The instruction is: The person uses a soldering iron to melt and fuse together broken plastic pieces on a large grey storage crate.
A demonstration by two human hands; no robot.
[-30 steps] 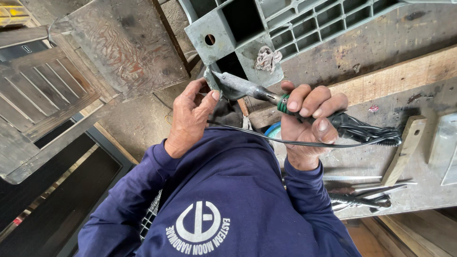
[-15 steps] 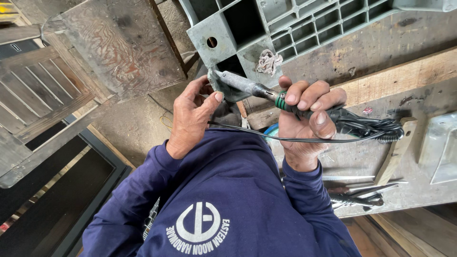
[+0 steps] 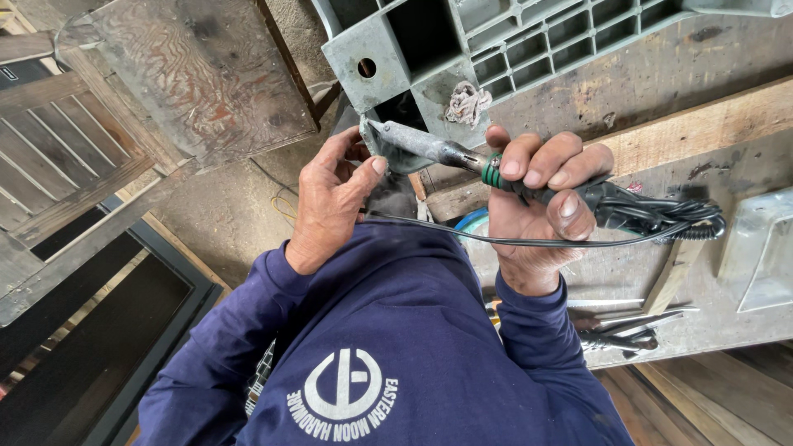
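My right hand [image 3: 537, 206] grips the black, green-banded handle of a soldering iron [image 3: 421, 144]. Its grey metal barrel points left, and the tip rests against a small metal piece [image 3: 369, 142]. My left hand [image 3: 330, 202] pinches that piece between thumb and fingers. The iron's black cord [image 3: 661, 216] hangs bundled just right of my right hand, and one strand runs back left under both hands. Both hands are held over the edge of a worn workbench [image 3: 686, 124], above my dark blue sweater.
A grey plastic grid crate [image 3: 496, 41] with a crumpled rag [image 3: 467, 103] lies beyond the hands. On the bench at right are a wooden stick [image 3: 673, 272], a bent metal sheet [image 3: 760, 248] and pliers with metal strips [image 3: 619, 334]. A scuffed wooden board [image 3: 206, 74] stands at left.
My right hand and the bundled cord have shifted slightly right and up. The left hand keeps its pinch at the iron's tip. The view has drifted a little.
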